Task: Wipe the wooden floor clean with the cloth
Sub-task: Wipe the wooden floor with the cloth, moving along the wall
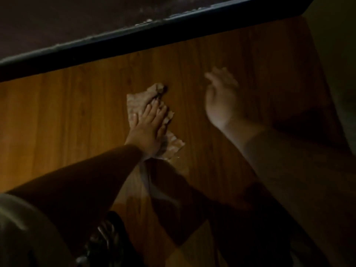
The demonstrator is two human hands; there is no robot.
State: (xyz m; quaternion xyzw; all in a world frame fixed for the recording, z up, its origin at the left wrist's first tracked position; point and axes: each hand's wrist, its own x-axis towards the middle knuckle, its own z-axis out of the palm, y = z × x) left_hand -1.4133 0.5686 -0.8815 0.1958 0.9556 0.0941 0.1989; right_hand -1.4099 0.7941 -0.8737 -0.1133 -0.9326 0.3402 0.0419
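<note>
Dim shot, looking down at a wooden floor (pixel 77 116) with the grain running away from the camera.

Cloth (pixel 138 101): pale, crumpled, lying flat on the floor near frame centre, stretched roughly from upper left to lower right. Frayed lower end is seen just beside the wrist; a dark spot sits at its far tip.

Left hand (pixel 148 128): laid palm-down on top of the cloth, fingers (pixel 154 109) extended and slightly spread, pressed flat rather than curled around the fabric. So not a grasp, a flat press. Dark brown sleeve (pixel 81 180) is seen up to the wrist.

Right hand (pixel 221 101): raised off the floor to the right of the cloth, well apart from it, nothing held. Fingers loosely open, motion-blurred, so exact spread cannot be told. Lighter sleeve (pixel 289 166) covers the forearm.

Dark ledge (pixel 134 37) runs diagonally across the top, bordering the floor; pale crumbs or flaking are visible along its upper edge. Surface beyond it is dark and unreadable.

Shadow of the arms falls across the lower floor. Dark object at bottom left is too blurred to identify.
</note>
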